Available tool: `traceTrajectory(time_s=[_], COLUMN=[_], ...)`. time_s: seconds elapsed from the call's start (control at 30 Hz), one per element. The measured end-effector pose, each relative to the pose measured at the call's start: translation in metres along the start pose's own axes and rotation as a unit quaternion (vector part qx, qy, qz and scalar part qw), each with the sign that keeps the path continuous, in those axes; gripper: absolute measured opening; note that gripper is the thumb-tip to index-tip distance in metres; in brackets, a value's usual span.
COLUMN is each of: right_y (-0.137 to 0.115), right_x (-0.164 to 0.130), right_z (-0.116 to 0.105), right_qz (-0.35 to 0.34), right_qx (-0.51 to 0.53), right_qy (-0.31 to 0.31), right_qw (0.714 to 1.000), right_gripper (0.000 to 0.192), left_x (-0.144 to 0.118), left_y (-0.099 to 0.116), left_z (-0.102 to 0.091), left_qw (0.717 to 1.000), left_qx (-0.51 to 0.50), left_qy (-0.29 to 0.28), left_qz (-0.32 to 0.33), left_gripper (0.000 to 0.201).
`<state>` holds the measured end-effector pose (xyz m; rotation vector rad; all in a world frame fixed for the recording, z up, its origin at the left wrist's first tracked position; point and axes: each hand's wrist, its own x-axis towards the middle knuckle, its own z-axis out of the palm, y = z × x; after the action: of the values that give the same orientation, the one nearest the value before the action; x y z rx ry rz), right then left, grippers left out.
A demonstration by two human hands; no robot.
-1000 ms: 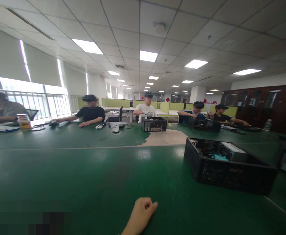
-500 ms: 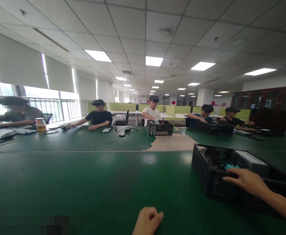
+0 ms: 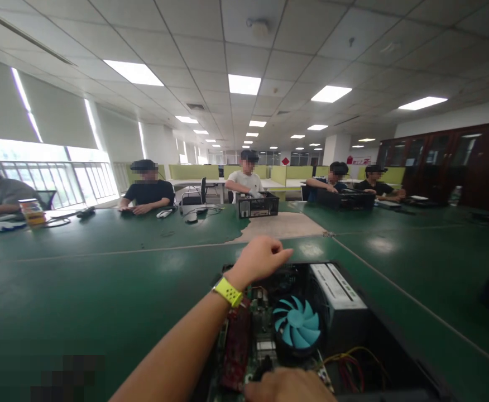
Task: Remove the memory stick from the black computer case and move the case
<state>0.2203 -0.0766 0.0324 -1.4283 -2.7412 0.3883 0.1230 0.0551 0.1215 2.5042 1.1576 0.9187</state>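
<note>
An uncovered black computer case (image 3: 399,340) lies in front of me, its inside facing up. In it I see a teal cooling fan (image 3: 297,321), a dark red card (image 3: 236,346), a silver power supply (image 3: 339,287) and thin coloured wires (image 3: 353,363). My left hand (image 3: 263,258), with a yellow-green watch band (image 3: 228,291) at the wrist, is over the far side of the case. Its fingers are curled, and whatever they hold, if anything, is hidden. Low in the view, my right hand (image 3: 288,385) is at the near part of the case, blurred and partly cut off, its fingertips hidden.
Across the green table (image 3: 102,301) a person in white works in another open computer case (image 3: 258,205). Further right, two people sit by a black case (image 3: 345,199). Cables (image 3: 202,212) and a jar (image 3: 32,212) stand or lie toward the left.
The computer case has come from the right to directly in front of me and is turned. My left hand has moved forward over its far side; my right hand is now low in the view.
</note>
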Motion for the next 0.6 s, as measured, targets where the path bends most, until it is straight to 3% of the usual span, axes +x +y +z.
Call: traceTrajectory(time_s=[0.07,0.17,0.23,0.3,0.37,0.5,0.6], right_y=[0.005,0.035,0.052,0.058,0.055,0.056,0.066], right_x=[0.004,0.018,0.032,0.047,0.061,0.071,0.068], right_z=[-0.028,-0.076,-0.091,-0.085,-0.065,-0.029,-0.031], right_qz=[-0.034,0.045,0.077,0.055,0.011,-0.018,0.016], right_qx=[0.014,-0.072,-0.127,-0.118,-0.111,-0.155,-0.13], right_qy=[0.006,-0.009,-0.048,-0.099,-0.109,-0.081,-0.115], right_qw=[0.999,0.996,0.988,0.986,0.988,0.985,0.985], right_gripper=[0.027,0.031,0.026,0.025,0.033,0.081,0.075], left_x=[0.006,-0.004,-0.014,-0.022,-0.025,-0.021,-0.018], left_y=[0.007,0.0,-0.01,-0.02,-0.028,-0.041,-0.048], left_z=[0.006,0.017,0.025,0.033,0.041,0.052,0.056], left_qw=[0.994,0.965,0.939,0.914,0.889,0.855,0.844], left_qx=[0.108,0.202,0.216,0.224,0.235,0.254,0.264], left_qy=[-0.032,-0.158,-0.255,-0.325,-0.379,-0.439,-0.454], left_qz=[-0.006,-0.057,-0.084,-0.098,-0.104,-0.105,-0.109], left_gripper=[0.042,0.031,0.017,0.012,0.019,0.028,0.024])
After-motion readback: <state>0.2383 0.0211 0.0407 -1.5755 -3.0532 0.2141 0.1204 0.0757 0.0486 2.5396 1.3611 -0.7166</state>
